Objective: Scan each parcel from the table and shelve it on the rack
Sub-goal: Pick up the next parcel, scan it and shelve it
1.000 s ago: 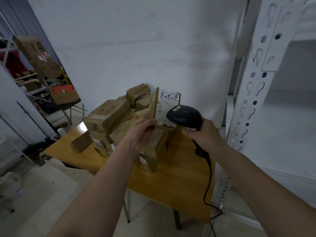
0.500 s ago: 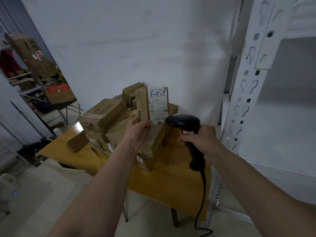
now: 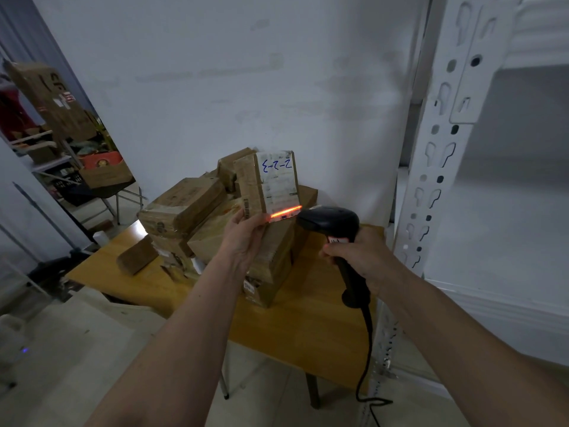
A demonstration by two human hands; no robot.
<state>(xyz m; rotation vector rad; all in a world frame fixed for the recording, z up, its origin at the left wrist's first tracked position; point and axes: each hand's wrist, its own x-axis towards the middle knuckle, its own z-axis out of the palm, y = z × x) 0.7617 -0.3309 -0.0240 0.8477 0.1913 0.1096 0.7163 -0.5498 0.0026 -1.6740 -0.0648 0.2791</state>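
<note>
Pile: cardboard parcels (image 3: 181,208) stacked on the wooden table (image 3: 308,331).
Left hand (image 3: 243,238): grips the labelled parcel (image 3: 268,183) upright above the pile.
Label: orange scan line (image 3: 284,212) across its lower edge.
Right hand (image 3: 360,257): wrapped around the black barcode scanner (image 3: 331,223), just beside the parcel.
Rack (image 3: 431,180): white upright, far right.

Both your arms extended forward, each hand occupied.

Your left hand (image 3: 246,238) sits at frame centre, forearm rising from the lower left, thumb and fingers gripping the lower edge of an upright parcel (image 3: 268,183). Your right hand (image 3: 360,257) lies just right of centre, forearm entering from the lower right, fingers curled round the handle of a scanner (image 3: 332,224), knuckles facing up.
</note>
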